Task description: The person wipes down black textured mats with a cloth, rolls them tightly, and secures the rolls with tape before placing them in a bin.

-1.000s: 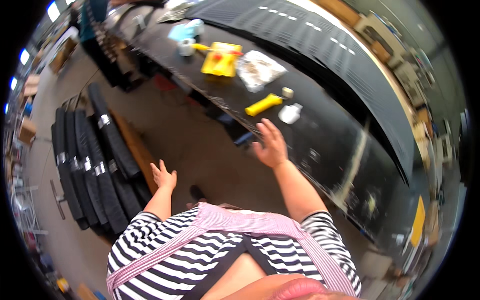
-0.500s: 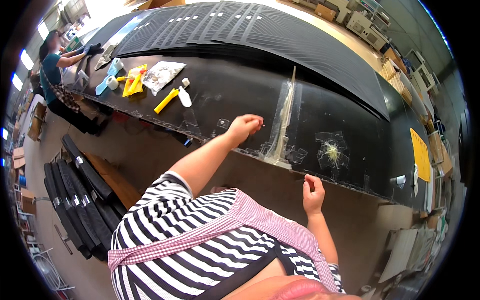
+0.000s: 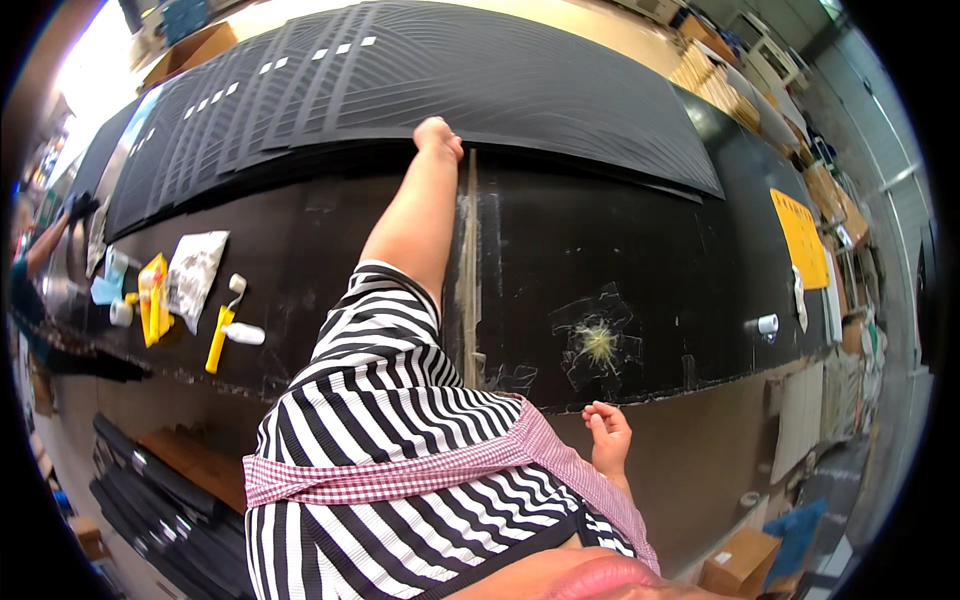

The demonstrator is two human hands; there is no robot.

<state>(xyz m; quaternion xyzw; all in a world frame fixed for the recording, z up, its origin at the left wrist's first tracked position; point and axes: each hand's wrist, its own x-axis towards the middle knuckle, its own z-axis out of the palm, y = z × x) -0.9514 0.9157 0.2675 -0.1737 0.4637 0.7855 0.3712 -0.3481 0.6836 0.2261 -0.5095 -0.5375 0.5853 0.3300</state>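
Observation:
My left hand (image 3: 438, 137) is stretched far forward, at the near edge of a fanned stack of ribbed black sheets (image 3: 540, 85). Its fingers are curled closed and mostly turned out of sight, so what they may hold cannot be made out. Below the near edge of the black table (image 3: 640, 240), my right hand (image 3: 609, 440) hovers with loosely bent fingers, a gap to the thumb and nothing visible between them. A strip of clear tape with a pale line (image 3: 470, 290) runs along the table beside my left arm. To its right is a taped patch with yellowish strands (image 3: 597, 343).
At left lie a yellow-handled roller (image 3: 219, 338), a white bottle (image 3: 244, 333), a yellow packet (image 3: 155, 300) and a plastic bag (image 3: 197, 270). A yellow sheet (image 3: 800, 238) and a small roll (image 3: 767, 325) lie at right. Another person (image 3: 50, 290) stands at far left.
My left hand has moved forward, from above the near part of the table to the edge of the black sheets. The view has swung right and forward. My right hand stays near the table edge.

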